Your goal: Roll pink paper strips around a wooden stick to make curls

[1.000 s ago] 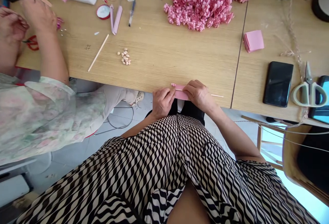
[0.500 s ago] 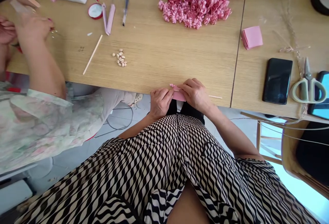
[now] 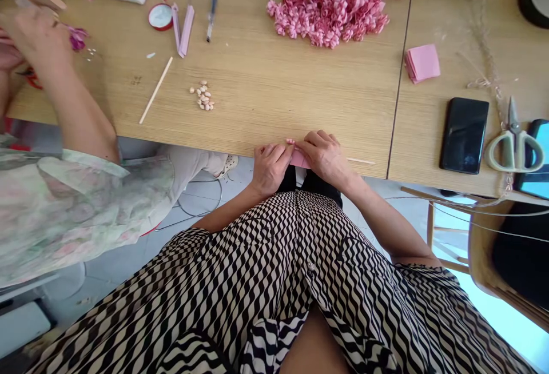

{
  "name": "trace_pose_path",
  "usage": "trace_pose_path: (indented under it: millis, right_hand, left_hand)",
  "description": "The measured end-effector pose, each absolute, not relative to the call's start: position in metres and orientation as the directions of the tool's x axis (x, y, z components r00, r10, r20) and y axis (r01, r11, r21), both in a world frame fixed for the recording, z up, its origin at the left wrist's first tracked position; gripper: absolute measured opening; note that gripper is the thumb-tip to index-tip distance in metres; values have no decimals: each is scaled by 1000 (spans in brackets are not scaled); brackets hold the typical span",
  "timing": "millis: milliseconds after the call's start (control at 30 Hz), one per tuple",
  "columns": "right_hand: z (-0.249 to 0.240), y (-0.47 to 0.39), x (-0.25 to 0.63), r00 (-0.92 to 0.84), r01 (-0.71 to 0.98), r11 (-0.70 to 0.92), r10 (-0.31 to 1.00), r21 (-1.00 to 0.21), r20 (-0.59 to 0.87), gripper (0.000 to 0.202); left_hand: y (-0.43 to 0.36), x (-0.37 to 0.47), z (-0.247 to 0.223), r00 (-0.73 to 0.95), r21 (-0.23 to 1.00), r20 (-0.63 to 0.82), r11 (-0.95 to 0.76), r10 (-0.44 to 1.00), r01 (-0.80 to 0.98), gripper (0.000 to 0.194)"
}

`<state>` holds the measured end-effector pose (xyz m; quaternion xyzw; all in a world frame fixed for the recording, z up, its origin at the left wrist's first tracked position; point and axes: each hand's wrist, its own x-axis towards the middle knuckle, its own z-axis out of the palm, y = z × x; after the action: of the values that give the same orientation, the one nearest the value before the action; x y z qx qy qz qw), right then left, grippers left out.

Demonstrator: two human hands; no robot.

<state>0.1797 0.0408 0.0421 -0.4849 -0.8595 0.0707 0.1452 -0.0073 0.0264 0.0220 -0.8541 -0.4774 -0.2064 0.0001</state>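
Note:
At the table's front edge, my left hand (image 3: 271, 167) pinches the left side of a small pink piece (image 3: 300, 159). My right hand (image 3: 326, 156) grips the same piece from the right, its fingertips close to those of my left hand. A small curled pink end shows above the fingertips. A thin pale stick (image 3: 361, 160) sticks out to the right from beneath my right hand. Part of the pink piece is hidden by the fingers.
Pink curled strips (image 3: 330, 5) are heaped at the back. Pale beads (image 3: 203, 97), a loose stick (image 3: 156, 90), pink squares (image 3: 422, 63), a phone (image 3: 464, 135) and scissors (image 3: 513, 148) lie on the table (image 3: 257, 82). Another person's arm (image 3: 81, 94) reaches in at the left.
My left hand's fingers have shifted slightly right and up over the pink piece, covering more of it. The other person's hand has moved left, and a purple-pink item now shows beside it.

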Motion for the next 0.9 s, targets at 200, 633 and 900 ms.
trace_pose_path:
  millis: [200, 633, 900]
  right_hand:
    - [41, 41, 179, -479, 812, 518, 854, -267, 201, 32]
    - [27, 39, 184, -465, 773, 547, 833, -321, 298, 29]
    - [23, 39, 183, -451, 769, 542, 835, -337, 314, 31]
  left_hand:
    - [34, -5, 20, 470, 184, 321, -541, 822, 821, 33]
    - [29, -10, 14, 396, 291, 471, -563, 788, 774, 32]
    - [29, -10, 15, 439, 276, 432, -579, 788, 767, 31]
